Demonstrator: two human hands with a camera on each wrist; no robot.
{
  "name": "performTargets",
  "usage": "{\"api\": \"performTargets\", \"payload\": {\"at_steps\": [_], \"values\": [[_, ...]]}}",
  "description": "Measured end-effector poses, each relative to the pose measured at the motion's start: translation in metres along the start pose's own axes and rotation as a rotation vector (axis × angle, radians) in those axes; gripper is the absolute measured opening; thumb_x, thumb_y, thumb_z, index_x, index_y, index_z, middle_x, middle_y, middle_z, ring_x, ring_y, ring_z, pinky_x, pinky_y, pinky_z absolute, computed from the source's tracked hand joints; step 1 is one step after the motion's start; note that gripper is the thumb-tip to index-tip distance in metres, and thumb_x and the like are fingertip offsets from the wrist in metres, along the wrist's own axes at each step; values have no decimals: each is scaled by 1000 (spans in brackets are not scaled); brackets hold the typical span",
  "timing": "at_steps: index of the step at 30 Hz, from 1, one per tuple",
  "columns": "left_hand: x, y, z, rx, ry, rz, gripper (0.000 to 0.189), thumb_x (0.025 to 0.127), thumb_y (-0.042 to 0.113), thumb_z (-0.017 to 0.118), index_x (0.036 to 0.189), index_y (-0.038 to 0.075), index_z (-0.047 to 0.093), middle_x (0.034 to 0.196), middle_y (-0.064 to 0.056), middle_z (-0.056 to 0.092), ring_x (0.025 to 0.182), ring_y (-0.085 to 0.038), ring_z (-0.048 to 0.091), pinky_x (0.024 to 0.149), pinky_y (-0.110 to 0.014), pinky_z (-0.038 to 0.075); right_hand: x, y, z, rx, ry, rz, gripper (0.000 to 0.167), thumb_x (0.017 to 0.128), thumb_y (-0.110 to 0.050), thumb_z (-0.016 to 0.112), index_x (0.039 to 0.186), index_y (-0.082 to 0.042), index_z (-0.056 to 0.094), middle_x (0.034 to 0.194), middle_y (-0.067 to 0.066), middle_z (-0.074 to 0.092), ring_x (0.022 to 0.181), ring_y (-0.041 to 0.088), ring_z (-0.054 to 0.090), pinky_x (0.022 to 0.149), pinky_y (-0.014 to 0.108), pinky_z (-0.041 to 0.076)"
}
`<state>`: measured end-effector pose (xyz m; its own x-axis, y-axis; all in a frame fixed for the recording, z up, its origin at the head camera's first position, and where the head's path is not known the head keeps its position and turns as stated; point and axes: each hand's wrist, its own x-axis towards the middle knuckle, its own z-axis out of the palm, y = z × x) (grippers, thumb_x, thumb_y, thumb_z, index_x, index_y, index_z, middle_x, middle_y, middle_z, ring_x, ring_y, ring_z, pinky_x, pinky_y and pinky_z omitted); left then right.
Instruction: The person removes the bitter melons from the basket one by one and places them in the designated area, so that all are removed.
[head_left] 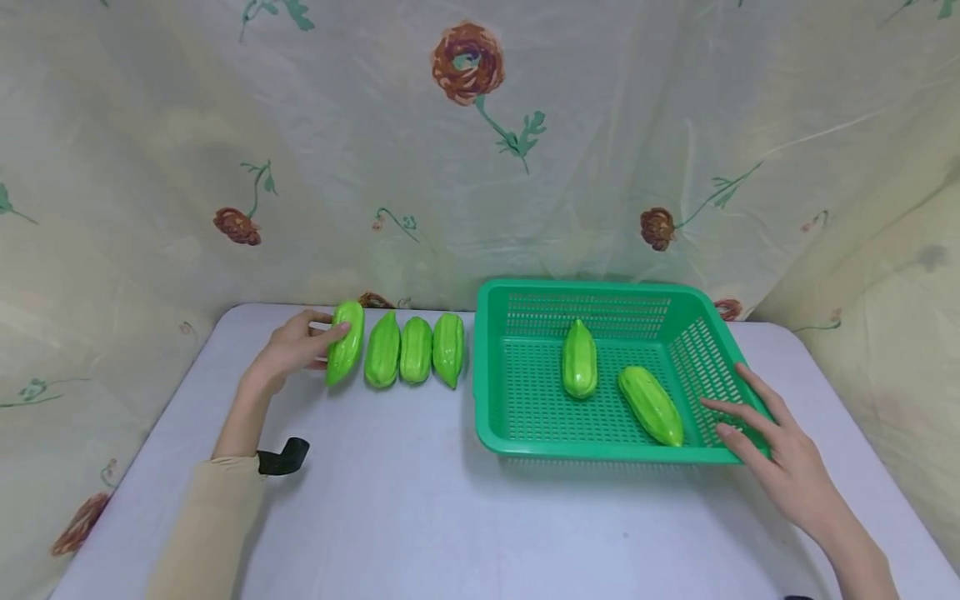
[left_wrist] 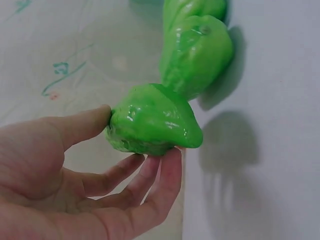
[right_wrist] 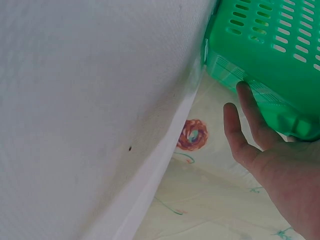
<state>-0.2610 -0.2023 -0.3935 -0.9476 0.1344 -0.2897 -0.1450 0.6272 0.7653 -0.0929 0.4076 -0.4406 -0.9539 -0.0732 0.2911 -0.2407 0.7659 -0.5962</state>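
Note:
My left hand [head_left: 300, 343] holds a glossy green ribbed fruit [head_left: 346, 342] with a pointed tip, at the left end of a row. In the left wrist view the thumb is on one side of this fruit and the fingertips are on the other. Beside it, three similar green fruits [head_left: 416, 350] lie side by side on the table. A green plastic basket [head_left: 491, 375] stands to their right, with two more of these fruits [head_left: 580, 360] inside, apart from each other. At the basket's right rim rests my right hand [head_left: 791, 458], its fingers spread and extended.
A white-covered table [head_left: 420, 517] carries everything. Behind it and along both sides hangs a pale flower-patterned sheet [head_left: 337, 142], close to the basket's back edge. On my left wrist is a black strap with a mount [head_left: 285, 457].

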Motion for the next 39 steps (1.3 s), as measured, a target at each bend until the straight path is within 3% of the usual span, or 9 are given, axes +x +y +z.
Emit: {"api": "performTargets", "payload": {"at_steps": [15,20,27,34,39], "values": [[11,-8,11,51,0,-79,74,113,45,51,162,-8,34,157,-36,49,137,-44,61,112,-51,56,0,0,1,-9,1,1,34,109,-19,63,142,-18,71,182,-6,20,159,-14,12,108,90,28],[12,-9,13,97,3,-90,75,112,47,51,161,-7,36,155,-34,50,130,-41,60,109,-54,54,0,1,1,-7,3,2,34,109,-19,62,142,-18,70,182,-6,20,159,-15,12,109,90,27],[12,-11,15,104,-4,-83,71,115,46,45,160,-8,37,158,-36,45,139,-47,54,114,-57,52,0,0,1,-4,2,2,34,109,-19,63,142,-18,71,182,-6,20,160,-15,12,112,89,26],[11,-11,16,104,14,-95,69,115,45,42,159,-9,39,155,-36,49,132,-44,62,109,-52,57,0,-1,1,-2,9,0,34,109,-18,63,142,-16,71,182,-5,20,159,-15,13,113,88,26],[10,-10,15,108,29,-102,70,116,46,38,159,-10,39,153,-37,51,137,-46,60,112,-53,55,0,0,1,-7,10,-2,34,109,-18,63,142,-16,71,182,-4,20,159,-15,12,113,89,26]]}}
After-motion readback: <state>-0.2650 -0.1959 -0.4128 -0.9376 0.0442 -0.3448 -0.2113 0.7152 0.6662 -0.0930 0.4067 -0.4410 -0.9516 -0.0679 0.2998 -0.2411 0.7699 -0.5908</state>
